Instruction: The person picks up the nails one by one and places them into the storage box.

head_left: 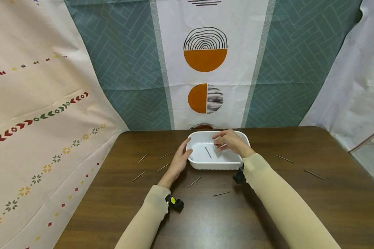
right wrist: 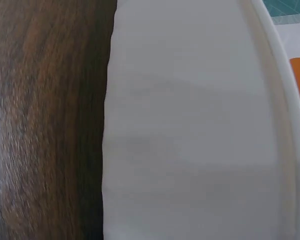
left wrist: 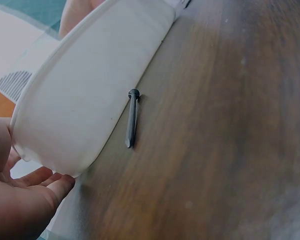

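A white rectangular plastic tray [head_left: 215, 166] stands near the far edge of the table. My left hand [head_left: 178, 162] grips its left end, thumb over the rim and fingers against the outer wall. Over the tray's inside, my right hand [head_left: 229, 141] has its fingers bent downward, pinching a nail [head_left: 216, 147] of which only a thin bit shows. Another nail [head_left: 208, 152] lies on the tray floor, left of the right fingertips. In the left wrist view a dark nail [left wrist: 132, 117] lies on the wood beside the tray wall. The tray's side hides the right hand's work in the right wrist view.
Several more nails lie scattered on the brown table [head_left: 187, 221]: left of the tray, such as one nail [head_left: 139, 176], a nail [head_left: 221, 194] in front, and a nail [head_left: 314, 174] at the right. Patterned cloths [head_left: 137, 69] hang behind the table and at its sides.
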The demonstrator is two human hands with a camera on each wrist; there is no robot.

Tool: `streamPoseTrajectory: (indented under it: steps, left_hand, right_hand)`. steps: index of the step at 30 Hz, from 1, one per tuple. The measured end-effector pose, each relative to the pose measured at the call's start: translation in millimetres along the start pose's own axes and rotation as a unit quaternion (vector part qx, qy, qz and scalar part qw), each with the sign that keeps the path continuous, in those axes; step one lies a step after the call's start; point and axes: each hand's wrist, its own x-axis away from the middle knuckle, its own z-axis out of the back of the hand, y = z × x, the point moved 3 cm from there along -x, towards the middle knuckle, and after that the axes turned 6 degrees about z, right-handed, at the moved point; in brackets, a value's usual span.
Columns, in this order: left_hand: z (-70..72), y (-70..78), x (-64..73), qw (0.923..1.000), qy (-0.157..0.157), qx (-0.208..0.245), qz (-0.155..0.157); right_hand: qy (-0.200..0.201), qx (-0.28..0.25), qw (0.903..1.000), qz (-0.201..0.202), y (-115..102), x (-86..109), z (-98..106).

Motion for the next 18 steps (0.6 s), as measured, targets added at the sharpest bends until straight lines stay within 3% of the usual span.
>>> streamPoseTrajectory:
  steps: [18]
  left_hand:
    - [-0.9,-1.5,-0.7,1.0,-0.003,0.003,-0.003]
  right_hand:
    - [0.017,-0.028,0.9992,-0.023,7,-8.2,-16]
